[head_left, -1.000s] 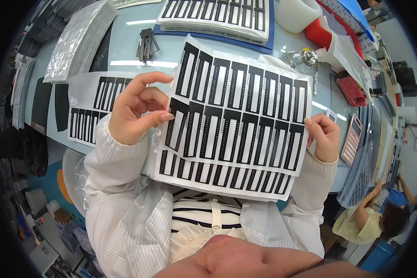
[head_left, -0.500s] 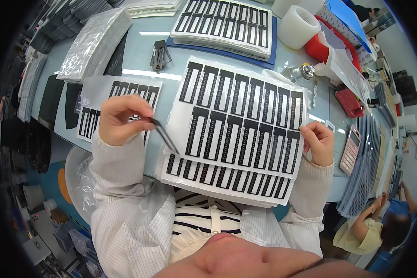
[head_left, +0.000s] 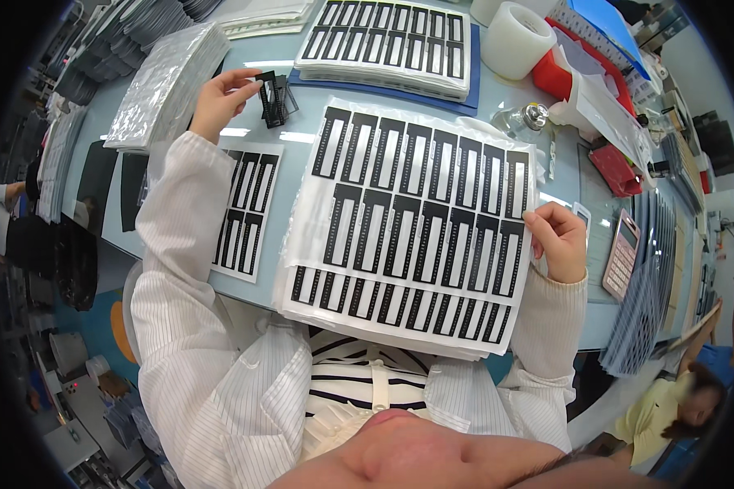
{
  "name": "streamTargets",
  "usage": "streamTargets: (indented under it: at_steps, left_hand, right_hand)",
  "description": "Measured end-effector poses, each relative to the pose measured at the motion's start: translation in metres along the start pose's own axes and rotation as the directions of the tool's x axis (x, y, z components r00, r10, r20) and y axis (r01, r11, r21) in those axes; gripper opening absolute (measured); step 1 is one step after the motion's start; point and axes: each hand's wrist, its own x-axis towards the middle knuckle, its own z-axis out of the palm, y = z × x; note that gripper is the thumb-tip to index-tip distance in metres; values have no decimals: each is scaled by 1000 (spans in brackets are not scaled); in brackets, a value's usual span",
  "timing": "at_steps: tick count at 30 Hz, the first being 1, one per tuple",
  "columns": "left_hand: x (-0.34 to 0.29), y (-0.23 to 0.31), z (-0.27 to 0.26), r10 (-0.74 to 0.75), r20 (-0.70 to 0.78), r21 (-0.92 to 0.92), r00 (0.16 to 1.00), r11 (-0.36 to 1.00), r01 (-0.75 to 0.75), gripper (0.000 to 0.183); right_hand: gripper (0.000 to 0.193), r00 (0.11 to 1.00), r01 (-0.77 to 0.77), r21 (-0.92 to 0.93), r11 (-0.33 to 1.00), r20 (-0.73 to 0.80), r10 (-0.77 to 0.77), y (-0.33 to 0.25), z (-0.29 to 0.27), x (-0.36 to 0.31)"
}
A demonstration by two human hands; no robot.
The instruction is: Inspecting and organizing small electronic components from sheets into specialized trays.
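My left hand (head_left: 227, 102) is up at the far left of the work, its thumb and fingers closed on one end of a thin black rectangular frame (head_left: 266, 102). That piece is over a small pile of similar black frames (head_left: 282, 104) on the table, overlapping it in view. My right hand (head_left: 559, 240) pinches the right edge of the top sheet (head_left: 420, 204), a white backing with two rows of black frame-shaped stickers. Under it lies a stack of like sheets (head_left: 400, 314), whose lower row shows below the top sheet's near edge.
Another sheet (head_left: 249, 216) lies left, partly under my left sleeve. Behind are a sheet stack (head_left: 383, 49) on a blue board, a plastic-wrapped stack (head_left: 167, 81) and a white film roll (head_left: 518, 41). A glass bottle (head_left: 522, 121) and pink calculator (head_left: 621, 257) stand right.
My left hand has moved away from the top sheet, up to the pile of black frames, with the black frame in its fingers. My right hand stays at the sheet's edge.
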Motion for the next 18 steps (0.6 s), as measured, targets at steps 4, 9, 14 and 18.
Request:
streamTargets:
  at_steps: [4,9,14,18]
  left_hand:
    - [2,-9,17,241,-58,430,969,882,-194,35]
    - [-20,17,23,374,-92,525,923,806,-274,25]
    - [-83,52,42,174,258,200,950,953,-228,27]
    - [-108,63,54,173,349,36,921,980,-198,32]
  right_hand:
    - [16,1000,-8,-4,1000,9,8,-2,1,1]
    - [14,1000,-20,-32,999,-7,20,-2,1,0]
    - [15,1000,-15,-10,1000,-7,15,-1,2,1]
    - [14,1000,-9,-25,1000,-3,9,-2,2,2]
